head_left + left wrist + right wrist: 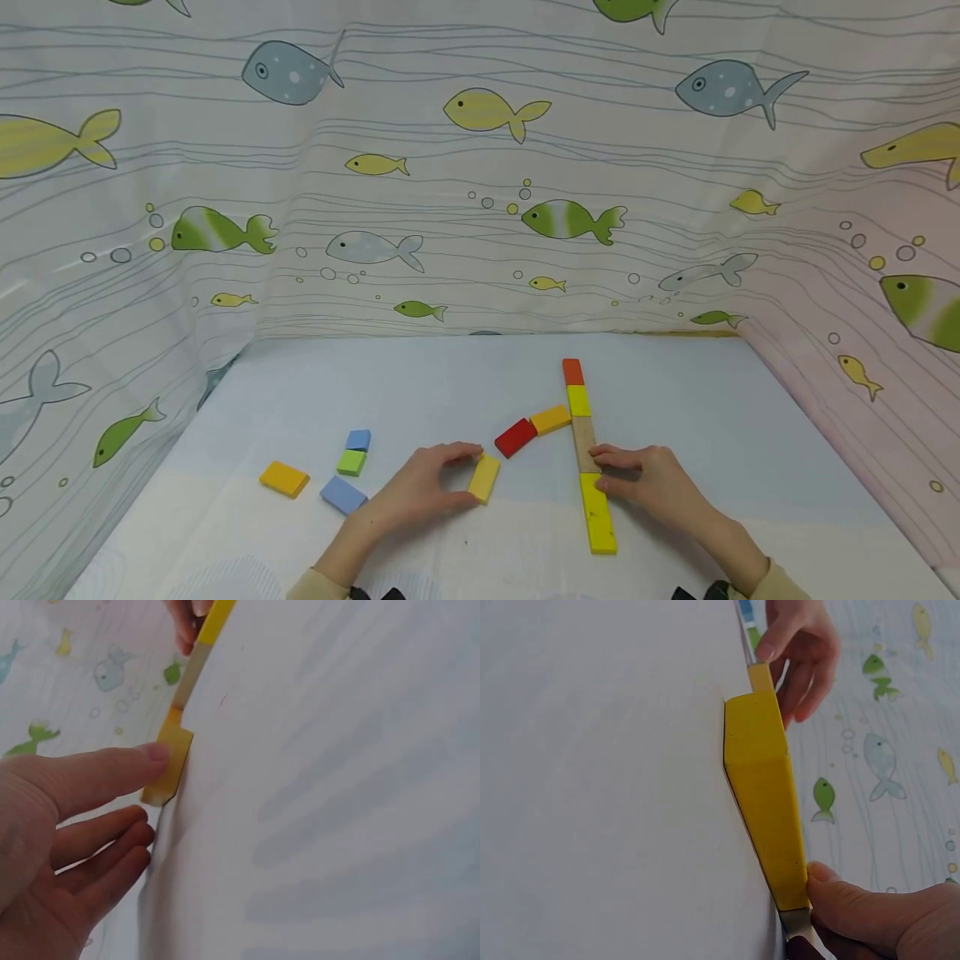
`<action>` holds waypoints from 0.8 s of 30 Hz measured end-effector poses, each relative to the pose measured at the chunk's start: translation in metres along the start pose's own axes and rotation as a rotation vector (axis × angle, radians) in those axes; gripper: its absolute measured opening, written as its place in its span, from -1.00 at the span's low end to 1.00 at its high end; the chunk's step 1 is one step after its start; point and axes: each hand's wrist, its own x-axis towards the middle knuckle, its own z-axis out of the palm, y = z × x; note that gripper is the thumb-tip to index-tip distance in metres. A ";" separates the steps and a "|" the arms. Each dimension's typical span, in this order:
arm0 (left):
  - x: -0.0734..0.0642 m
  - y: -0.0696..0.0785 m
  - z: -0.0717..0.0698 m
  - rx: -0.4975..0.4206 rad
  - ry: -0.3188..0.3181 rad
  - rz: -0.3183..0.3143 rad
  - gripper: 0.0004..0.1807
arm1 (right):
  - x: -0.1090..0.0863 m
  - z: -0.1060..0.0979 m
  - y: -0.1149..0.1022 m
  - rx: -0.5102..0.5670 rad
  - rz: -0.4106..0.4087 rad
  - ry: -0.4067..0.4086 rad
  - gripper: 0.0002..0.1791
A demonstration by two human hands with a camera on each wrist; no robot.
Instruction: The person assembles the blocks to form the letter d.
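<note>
My left hand [423, 487] pinches a pale yellow block [486, 478] lengthwise, the thumb at its near end and a finger at its far end. In the left wrist view, that hand's other fingers hang beside the block. Running away from me is a row: a long yellow block [598, 521], a plain wooden block [586, 446], a bright yellow block [578, 401] and an orange-red block [573, 372]. My right hand [656, 483] touches the row's right side, near where the wooden and long yellow blocks meet.
An orange block [551, 420] and a red block [516, 437] slant leftward from the row. Farther left lie a small blue block [358, 440], a green block [351, 462], a larger blue block [343, 495] and another orange block [284, 479]. A fish-patterned curtain [420, 200] surrounds the white table [450, 375].
</note>
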 end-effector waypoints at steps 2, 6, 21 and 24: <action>0.000 0.000 0.000 -0.004 0.005 0.007 -0.39 | 0.000 0.000 0.000 -0.002 -0.004 0.001 -0.54; -0.001 0.001 0.000 -0.024 0.009 0.025 -0.44 | 0.000 0.000 -0.001 -0.006 -0.007 0.002 -0.54; 0.001 -0.001 -0.003 -0.084 0.028 0.028 -0.51 | 0.000 0.000 -0.002 -0.006 -0.005 0.004 -0.55; 0.001 0.000 -0.003 -0.093 0.025 0.027 -0.52 | 0.000 0.000 -0.003 -0.008 0.000 0.003 -0.54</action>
